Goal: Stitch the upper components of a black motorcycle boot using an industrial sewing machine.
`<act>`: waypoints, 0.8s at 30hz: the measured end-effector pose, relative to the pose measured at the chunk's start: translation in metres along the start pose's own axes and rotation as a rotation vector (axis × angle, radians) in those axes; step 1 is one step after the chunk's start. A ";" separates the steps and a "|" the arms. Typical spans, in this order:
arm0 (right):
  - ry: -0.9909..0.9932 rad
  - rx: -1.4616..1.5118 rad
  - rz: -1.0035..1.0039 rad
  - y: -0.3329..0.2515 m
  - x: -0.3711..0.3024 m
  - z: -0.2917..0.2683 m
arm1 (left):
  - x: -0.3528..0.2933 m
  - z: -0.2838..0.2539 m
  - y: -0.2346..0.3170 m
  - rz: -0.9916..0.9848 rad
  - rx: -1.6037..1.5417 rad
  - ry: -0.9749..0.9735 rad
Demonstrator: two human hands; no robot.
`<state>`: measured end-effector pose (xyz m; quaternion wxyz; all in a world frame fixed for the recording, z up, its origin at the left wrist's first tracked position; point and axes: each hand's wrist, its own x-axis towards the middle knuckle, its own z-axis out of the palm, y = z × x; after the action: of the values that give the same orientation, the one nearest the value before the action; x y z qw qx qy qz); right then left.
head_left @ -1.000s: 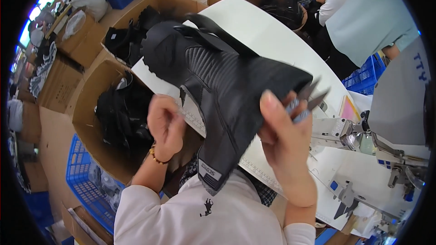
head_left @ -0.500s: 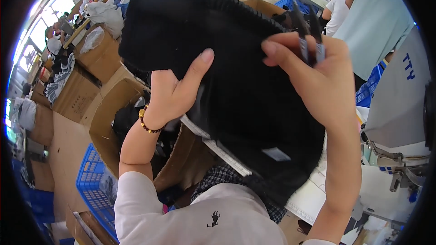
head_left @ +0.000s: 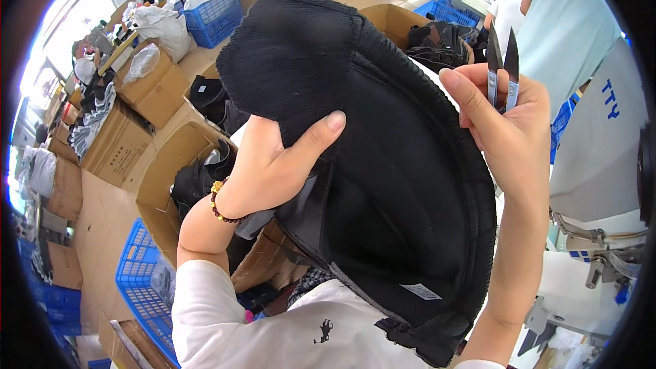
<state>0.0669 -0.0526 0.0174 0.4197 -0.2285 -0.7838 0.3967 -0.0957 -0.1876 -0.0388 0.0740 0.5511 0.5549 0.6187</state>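
Observation:
A black sewn fabric piece [head_left: 403, 164] hangs in front of me, with a ribbed flap at its upper left, a long curved seamed edge on the right and a small white label [head_left: 421, 292] low down. My left hand [head_left: 283, 157] grips it near the flap, thumb on top and fingers hidden behind. Just off the curved edge, my right hand [head_left: 509, 119] has thread snips [head_left: 502, 72] tucked in its fingers, blades upward. Its thumb and forefinger are close together; whether they pinch a thread is too small to tell.
An open cardboard box [head_left: 160, 191] with black pieces stands at the left, beside a blue plastic basket [head_left: 140, 266]. A grey sewing machine [head_left: 594, 143] is on the right. A co-worker in a pale blue top [head_left: 570, 27] stands at the far right.
My right hand has moved right, from over the fabric to outside its curved edge. The fabric has turned, baring its seamed edge and hollow inner side. The left hand has shifted slightly right and down.

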 end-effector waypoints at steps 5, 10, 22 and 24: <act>-0.065 -0.046 -0.006 -0.001 -0.004 -0.006 | 0.002 0.001 0.002 -0.046 0.096 -0.033; -0.101 -0.186 -0.269 0.036 -0.005 -0.002 | 0.026 0.003 -0.016 -0.153 -0.158 -0.130; -0.186 -0.124 0.176 0.032 -0.009 -0.006 | -0.001 0.007 -0.058 0.310 -0.371 -0.412; -0.155 -0.115 0.015 0.039 -0.011 -0.005 | 0.004 0.010 -0.071 0.389 -0.455 -0.416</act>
<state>0.0780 -0.0353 -0.0179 0.3409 -0.2268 -0.8337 0.3705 -0.1262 -0.1519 -0.0932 0.1870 0.7298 0.2608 0.6036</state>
